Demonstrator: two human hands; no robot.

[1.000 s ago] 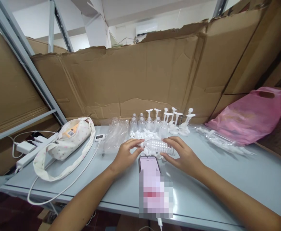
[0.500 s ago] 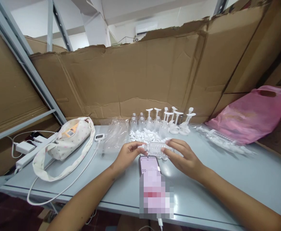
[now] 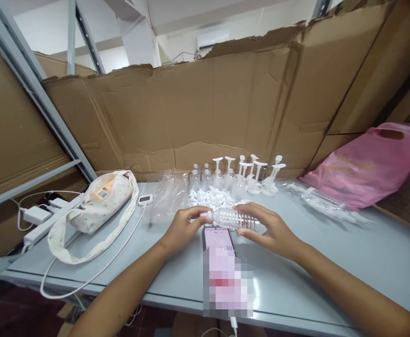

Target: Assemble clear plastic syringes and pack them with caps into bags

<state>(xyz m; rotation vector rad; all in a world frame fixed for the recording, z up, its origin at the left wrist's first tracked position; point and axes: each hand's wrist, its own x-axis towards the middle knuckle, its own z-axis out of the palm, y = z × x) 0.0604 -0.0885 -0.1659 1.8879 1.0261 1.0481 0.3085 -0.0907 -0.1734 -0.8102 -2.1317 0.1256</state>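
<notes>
- Bottle (image 3: 231, 218) is pinched at its neck by left hand (image 3: 185, 228), grasped around its body by right hand (image 3: 272, 228).
- Room is bounded: white pieces (image 3: 214, 198), 12 o'clock; phone (image 3: 219, 238), table edge (image 3: 176, 303), 6.

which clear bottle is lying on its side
The clear bottle held between the left hand and right hand; the other clear bottles stand upright behind the small white pieces.

open tabletop (image 3: 176, 276) either side of phone (image 3: 220, 250), white pieces (image 3: 212, 197) and standing bottles (image 3: 218, 180) blocking behind held bottle (image 3: 227, 219)
</notes>
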